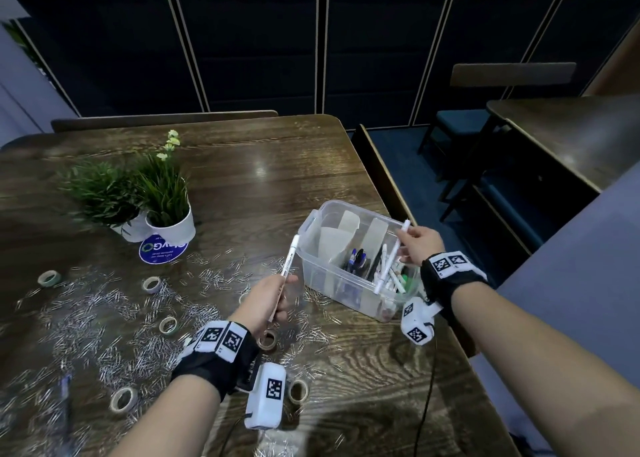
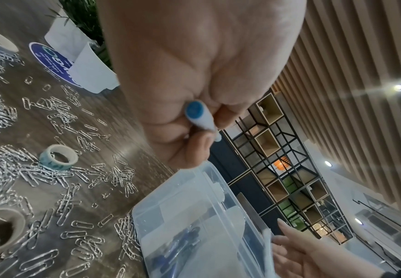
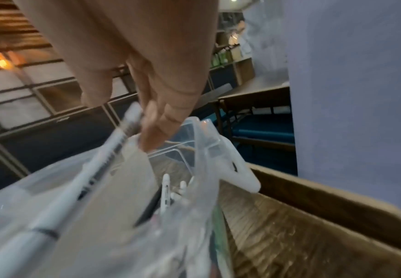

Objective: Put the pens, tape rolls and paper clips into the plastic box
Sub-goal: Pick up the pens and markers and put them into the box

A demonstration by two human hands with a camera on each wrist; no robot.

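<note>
Pen-loading step. My right hand (image 1: 420,245) pinches white pen (image 1: 393,255), tip down in plastic box (image 1: 313,248). My left hand (image 1: 273,297) grips second pen (image 1: 289,259) beside box. Next: release right pen, bring left over. Tape rolls (image 1: 151,284), paper clips (image 1: 104,304) remain on table (image 1: 381,370).

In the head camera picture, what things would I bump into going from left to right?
Green tape roll → potted plants → left hand holding a white pen → plastic box → right hand holding a second pen.

Dim office corner, dark wood everywhere

Dark cabinets (image 1: 252,44) line the back wall, blue carpet (image 1: 401,145) underneath, a blue-seated chair (image 1: 460,117) by a second table (image 1: 568,134), slatted ceiling (image 2: 361,75) with spotlights.
</note>
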